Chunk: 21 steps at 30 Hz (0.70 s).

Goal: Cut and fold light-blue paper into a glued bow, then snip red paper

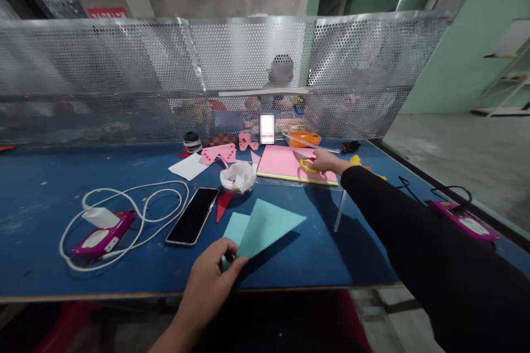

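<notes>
Dim indoor light, wide-angle view, soft focus.

Light falls from above and behind the perforated screen (pixel 232 66), which shows pale glare. Table (pixel 49 198) evenly lit; folded teal paper (pixel 265 226) and the right sleeve (pixel 414 242) cast soft shadows on it. Phone (pixel 192 215) glass reflects faintly. Edges bow outward; near foreground underexposed, far background hazy.

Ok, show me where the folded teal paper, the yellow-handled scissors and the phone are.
folded teal paper (pixel 265 226), head view, middle of the upper triangular flap.
yellow-handled scissors (pixel 306 165), head view, yellow handle loop beside the right hand's fingers.
phone (pixel 192 215), head view, centre of the dark screen.
</notes>
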{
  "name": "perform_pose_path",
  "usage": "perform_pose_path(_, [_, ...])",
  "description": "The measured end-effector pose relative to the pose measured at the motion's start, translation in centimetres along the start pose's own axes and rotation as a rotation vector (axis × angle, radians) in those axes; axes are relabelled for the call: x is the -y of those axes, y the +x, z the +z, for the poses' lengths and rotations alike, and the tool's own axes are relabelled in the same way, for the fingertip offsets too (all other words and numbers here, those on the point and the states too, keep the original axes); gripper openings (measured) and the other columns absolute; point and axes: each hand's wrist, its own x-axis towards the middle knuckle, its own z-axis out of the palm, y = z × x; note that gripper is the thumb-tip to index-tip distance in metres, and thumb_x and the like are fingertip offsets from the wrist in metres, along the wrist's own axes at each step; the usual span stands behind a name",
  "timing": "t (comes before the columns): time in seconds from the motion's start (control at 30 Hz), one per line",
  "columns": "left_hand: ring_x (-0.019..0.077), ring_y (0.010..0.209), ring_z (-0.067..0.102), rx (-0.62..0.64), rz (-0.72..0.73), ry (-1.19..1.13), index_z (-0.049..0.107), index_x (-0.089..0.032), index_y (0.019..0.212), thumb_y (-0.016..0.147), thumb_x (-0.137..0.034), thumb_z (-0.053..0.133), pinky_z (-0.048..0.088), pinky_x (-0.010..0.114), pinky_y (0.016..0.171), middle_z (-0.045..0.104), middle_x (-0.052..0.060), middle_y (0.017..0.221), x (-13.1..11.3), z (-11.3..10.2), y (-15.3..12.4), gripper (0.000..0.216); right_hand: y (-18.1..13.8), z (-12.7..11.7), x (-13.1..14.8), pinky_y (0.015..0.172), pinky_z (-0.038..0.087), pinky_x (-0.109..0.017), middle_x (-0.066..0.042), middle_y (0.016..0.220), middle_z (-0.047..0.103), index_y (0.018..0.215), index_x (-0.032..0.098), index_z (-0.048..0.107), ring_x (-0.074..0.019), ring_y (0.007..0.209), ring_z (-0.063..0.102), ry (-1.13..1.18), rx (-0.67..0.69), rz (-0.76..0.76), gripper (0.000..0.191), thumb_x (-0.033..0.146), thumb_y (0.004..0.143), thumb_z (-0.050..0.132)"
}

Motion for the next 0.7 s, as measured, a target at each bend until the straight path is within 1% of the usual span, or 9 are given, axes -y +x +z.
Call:
perform_pose_path(0.13, [0.0127,0.055,0.047,-0.011,-0.111,-0.256,0.056,-0.022,0.068,0.076,-0.046,0.067,0.037,0.024,0.053,0.052,-0.005,0.062,-1.8,-0.1,1.6,0.028,-1.6,-1.9,-0.3,0.085,0.055,-0.044,-0.010,0.125,0.062,0.125,0.016,0.058,-0.0236,0.103,0.065,0.355,0.013,0.074,0.034,0.032,0.095,0.062])
perform_pose_path(0.23, [0.0104,0.054,0.046,0.006,-0.220,-0.577,0.058,-0.020,0.070,0.073,-0.045,0.073,0.036,0.022,0.051,0.055,-0.005,0.061,-3.2,0.3,2.6,0.029,-5.3,-2.3,-0.5,0.082,0.057,-0.042,-0.009,0.122,0.063,0.124,0.017,0.058,-0.0222,0.099,0.066,0.608,-0.067,0.038,0.033,0.033,0.095,0.061])
perform_pose_path(0.3, [0.0089,0.053,0.047,-0.022,-0.304,-0.835,0.060,-0.019,0.073,0.070,-0.041,0.079,0.037,0.020,0.050,0.058,-0.005,0.062,-4.3,0.6,3.3,0.029,-8.5,-1.4,-0.5,0.064,0.057,-0.032,-0.004,0.098,0.067,0.123,0.017,0.057,-0.0148,0.073,0.066,0.769,-0.117,-0.025,0.033,0.036,0.096,0.059])
perform_pose_path(0.33, [0.0089,0.054,0.050,-0.044,-0.331,-0.950,0.060,-0.019,0.075,0.068,-0.038,0.081,0.040,0.021,0.051,0.061,-0.005,0.064,-4.8,0.8,3.6,0.030,-10.1,-0.7,-0.3,0.052,0.054,-0.028,0.002,0.075,0.064,0.126,0.017,0.053,-0.0120,0.053,0.059,0.848,-0.125,-0.064,0.040,0.039,0.094,0.060])
perform_pose_path(0.37, [0.0097,0.056,0.053,-0.062,-0.343,-1.030,0.060,-0.019,0.078,0.068,-0.037,0.081,0.043,0.022,0.054,0.064,-0.004,0.067,-5.3,1.1,4.0,0.029,-11.7,0.3,-0.1,0.044,0.049,-0.027,0.008,0.057,0.054,0.128,0.017,0.051,-0.0108,0.040,0.049,0.924,-0.116,-0.102,0.047,0.042,0.090,0.062])
perform_pose_path(0.43, [0.0132,0.064,0.060,-0.080,-0.342,-1.117,0.061,-0.020,0.084,0.071,-0.038,0.078,0.050,0.026,0.061,0.069,-0.001,0.075,-6.1,1.5,4.7,0.028,-14.3,2.5,0.4,0.037,0.047,-0.026,0.013,0.045,0.043,0.125,0.017,0.050,-0.0111,0.032,0.043,1.064,-0.076,-0.163,0.055,0.048,0.082,0.064])
perform_pose_path(0.5, [0.0179,0.073,0.066,-0.067,-0.340,-1.172,0.062,-0.019,0.094,0.075,-0.038,0.073,0.054,0.031,0.067,0.072,0.003,0.083,-6.8,2.0,5.3,0.028,-16.2,4.7,1.2,0.033,0.044,-0.025,0.009,0.053,0.054,0.120,0.017,0.051,-0.0092,0.031,0.043,1.174,-0.040,-0.169,0.057,0.053,0.078,0.067])
perform_pose_path(0.57, [0.0216,0.080,0.068,-0.031,-0.342,-1.275,0.063,-0.018,0.101,0.078,-0.036,0.071,0.055,0.035,0.071,0.074,0.006,0.089,-7.3,2.5,5.7,0.031,-17.2,6.6,1.9,0.034,0.045,-0.024,0.002,0.067,0.067,0.115,0.018,0.051,-0.0095,0.033,0.051,1.252,0.001,-0.139,0.058,0.057,0.076,0.069])
perform_pose_path(0.7, [0.0180,0.082,0.067,-0.014,-0.329,-1.513,0.065,-0.017,0.098,0.074,-0.027,0.080,0.054,0.028,0.072,0.073,0.004,0.091,-8.1,3.1,5.8,0.029,-18.1,8.9,2.9,0.036,0.048,-0.021,-0.006,0.084,0.075,0.114,0.019,0.052,-0.0125,0.042,0.064,1.365,0.052,-0.042,0.059,0.060,0.076,0.071])
